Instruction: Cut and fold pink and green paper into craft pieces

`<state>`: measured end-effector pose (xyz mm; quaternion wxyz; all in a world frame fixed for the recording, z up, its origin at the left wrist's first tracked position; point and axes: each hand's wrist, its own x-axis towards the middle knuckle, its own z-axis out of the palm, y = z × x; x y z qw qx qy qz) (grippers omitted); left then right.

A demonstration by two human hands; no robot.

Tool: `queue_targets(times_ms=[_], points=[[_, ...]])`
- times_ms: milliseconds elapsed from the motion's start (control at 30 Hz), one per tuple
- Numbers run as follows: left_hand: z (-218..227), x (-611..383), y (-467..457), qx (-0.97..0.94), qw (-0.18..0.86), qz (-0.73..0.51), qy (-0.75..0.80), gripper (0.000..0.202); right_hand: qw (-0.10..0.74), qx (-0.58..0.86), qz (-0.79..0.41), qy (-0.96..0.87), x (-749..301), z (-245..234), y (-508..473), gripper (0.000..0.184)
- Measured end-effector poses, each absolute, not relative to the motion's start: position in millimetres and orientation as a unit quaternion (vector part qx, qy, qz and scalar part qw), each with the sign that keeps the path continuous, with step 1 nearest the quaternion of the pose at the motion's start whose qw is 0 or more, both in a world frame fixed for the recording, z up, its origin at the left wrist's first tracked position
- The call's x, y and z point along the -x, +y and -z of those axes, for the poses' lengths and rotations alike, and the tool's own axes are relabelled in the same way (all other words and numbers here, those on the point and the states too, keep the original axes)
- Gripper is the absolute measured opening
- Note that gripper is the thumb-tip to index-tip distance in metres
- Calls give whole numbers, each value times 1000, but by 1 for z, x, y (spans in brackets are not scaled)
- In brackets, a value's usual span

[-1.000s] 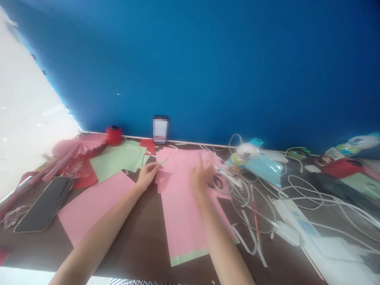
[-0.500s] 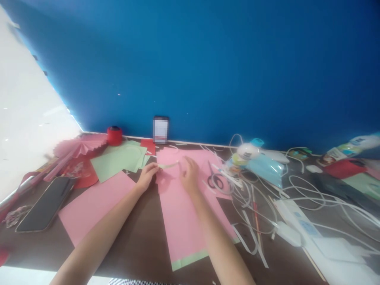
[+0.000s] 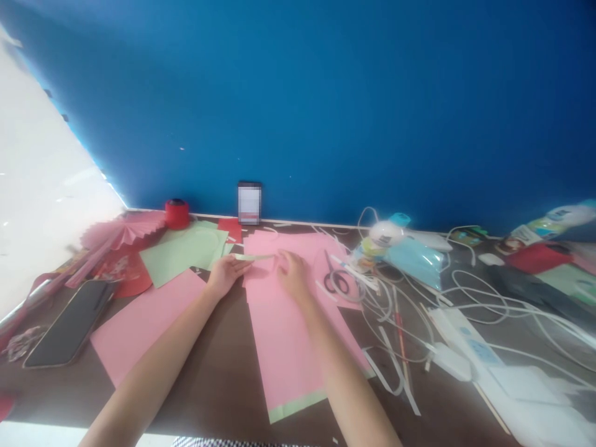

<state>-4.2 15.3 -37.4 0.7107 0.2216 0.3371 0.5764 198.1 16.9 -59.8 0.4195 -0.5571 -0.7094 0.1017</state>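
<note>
A narrow pale green paper strip is stretched level between my two hands, over the far part of a pink paper sheet. My left hand is closed on the strip's left end. The fingers of my right hand pinch its right end. The pink sheet lies flat on the brown table with a green band along its near edge. Dark-handled scissors rest on pink paper to the right of my right hand. Green sheets lie beyond my left hand.
At left are a pink pleated paper fan, a phone, a red roll and a pink sheet. Tangled white cables, a glue bottle and a power strip crowd the right. A blue wall rises behind.
My left hand has turned and opened out a little beneath the strip's left end. My right hand has shifted slightly left and lower, and the strip now lies straighter. The view has moved slightly.
</note>
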Motion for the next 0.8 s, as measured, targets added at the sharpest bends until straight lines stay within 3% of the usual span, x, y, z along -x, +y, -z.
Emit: queue_targets(times_ms=[300,467,667,800], points=[[35,7,17,-148,742,-552,351,7,427,552,-106,-708,-196,62,20,23],[35,8,17,-125,743,-557,348,8,459,523,-159,-700,-199,61,18,24],[33,8,18,-98,733,-587,330,24,457,442,-263,-725,-199,49,6,21],[30,10,17,-73,724,-617,300,38,443,416,-259,-751,-196,43,0,13]])
